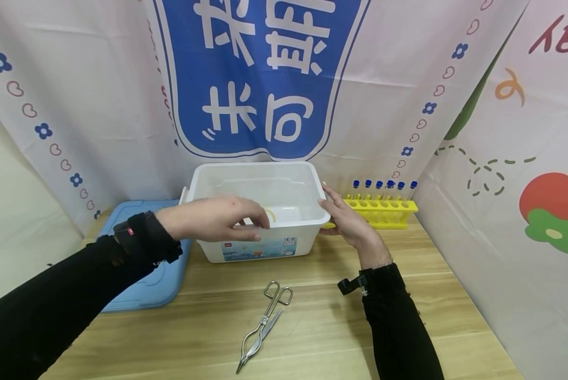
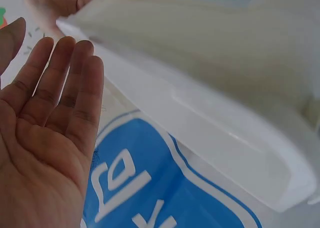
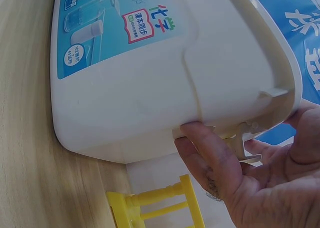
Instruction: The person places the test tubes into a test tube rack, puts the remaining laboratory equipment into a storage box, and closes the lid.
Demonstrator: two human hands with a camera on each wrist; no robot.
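A white plastic storage box (image 1: 305,240) with a blue label (image 1: 260,249) stands lidless at the back of the table. My right hand (image 1: 348,219) grips its right side: the thumb is over the rim, and in the right wrist view the fingers curl beneath the white side latch (image 3: 244,148). Over the front rim hangs my left hand (image 1: 229,217), fingertips just above the box's opening. The left wrist view has its fingers (image 2: 85,97) extended and the palm bare. A yellow curved piece (image 1: 271,215) shows inside the box, partly hidden by the left hand.
Left of the box lies a blue lid (image 1: 170,282), partly under the left forearm. Metal crucible tongs (image 1: 264,320) lie in front with a grey pointed strip (image 1: 273,320) against them. A yellow rack (image 1: 384,211) with blue-capped tubes stands at right. A printed curtain (image 1: 384,105) hangs behind.
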